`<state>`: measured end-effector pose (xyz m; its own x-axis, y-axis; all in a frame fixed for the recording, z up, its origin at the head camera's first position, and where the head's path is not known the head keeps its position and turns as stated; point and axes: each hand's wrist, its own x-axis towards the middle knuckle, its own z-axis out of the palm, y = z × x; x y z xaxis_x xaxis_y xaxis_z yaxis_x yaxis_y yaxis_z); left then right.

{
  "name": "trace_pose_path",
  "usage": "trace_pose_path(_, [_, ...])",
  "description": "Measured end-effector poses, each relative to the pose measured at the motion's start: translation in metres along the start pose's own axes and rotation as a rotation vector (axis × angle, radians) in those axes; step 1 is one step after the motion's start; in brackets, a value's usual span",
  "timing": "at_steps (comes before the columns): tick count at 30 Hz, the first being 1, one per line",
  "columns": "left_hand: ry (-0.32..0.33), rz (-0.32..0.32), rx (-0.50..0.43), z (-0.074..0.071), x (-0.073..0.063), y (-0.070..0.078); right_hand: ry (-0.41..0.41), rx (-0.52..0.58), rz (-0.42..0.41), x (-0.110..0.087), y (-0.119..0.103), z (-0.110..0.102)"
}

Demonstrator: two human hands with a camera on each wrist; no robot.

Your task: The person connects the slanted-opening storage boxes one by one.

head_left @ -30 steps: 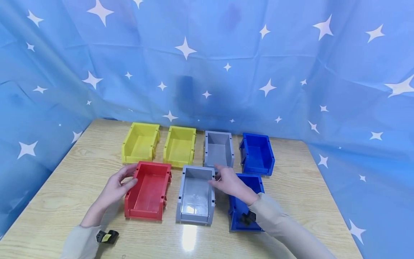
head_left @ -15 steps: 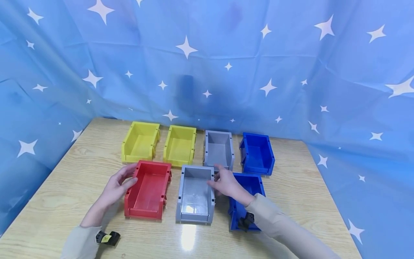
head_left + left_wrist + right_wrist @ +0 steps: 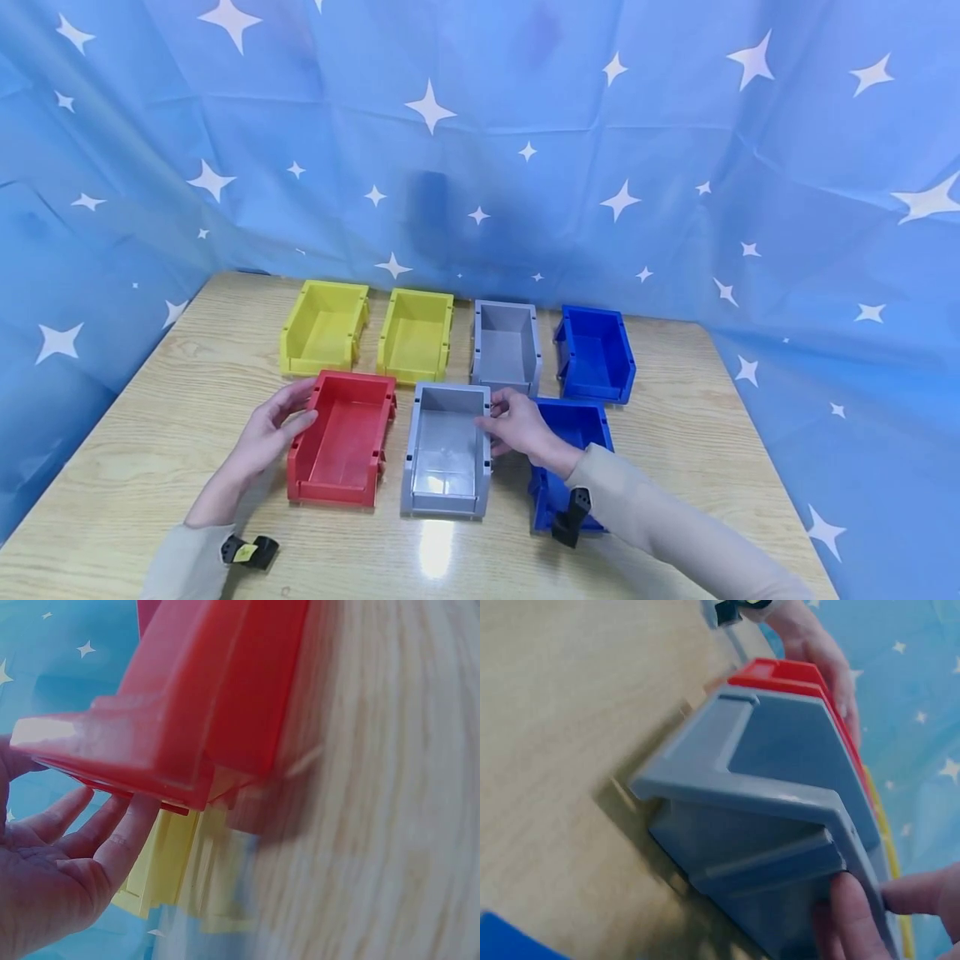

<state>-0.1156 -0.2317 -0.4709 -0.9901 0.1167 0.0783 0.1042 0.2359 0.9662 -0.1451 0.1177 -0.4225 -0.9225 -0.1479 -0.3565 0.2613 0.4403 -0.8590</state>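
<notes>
A red storage bin [image 3: 347, 437] stands on the table at the front left. My left hand [image 3: 266, 429] grips its left wall, thumb over the rim and fingers against the outside. In the left wrist view, the fingers [image 3: 124, 840] touch the red wall below the rim. Right of the red bin, a gap apart, stands the front grey bin [image 3: 446, 446]. My right hand [image 3: 521, 425] pinches its right wall near the back, thumb at the inner side and fingers outside. A front blue bin [image 3: 573, 425] sits beneath the right forearm, which hides part of it.
Behind stands a row of bins: a left yellow bin [image 3: 326, 325], a second yellow bin [image 3: 416, 333], a back grey bin [image 3: 506, 346] and a back blue bin [image 3: 596, 354]. A blue starry curtain [image 3: 480, 133] hangs behind the wooden table [image 3: 675, 467].
The front grey bin has shifted slightly left, towards the red bin, with my right hand on its wall. The left hand and the red bin stay about where they were.
</notes>
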Motion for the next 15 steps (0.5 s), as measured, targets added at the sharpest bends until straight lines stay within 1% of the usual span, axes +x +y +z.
trace_pose_path(4, [0.005, -0.002, 0.005, 0.000, 0.000, 0.001, 0.032, 0.045, -0.007, 0.001, 0.001, 0.002])
trace_pose_path(9, [0.005, 0.009, 0.000, 0.000, 0.000, -0.001, 0.061, 0.061, -0.017, 0.000, 0.000, 0.000])
trace_pose_path(12, [0.005, 0.012, 0.001, 0.000, 0.000, -0.001, 0.048, 0.110, -0.034, -0.002, -0.005, -0.003])
trace_pose_path(15, [0.005, 0.007, 0.003, -0.001, 0.000, -0.001, 0.025, 0.185, -0.042, -0.004, -0.011, -0.005])
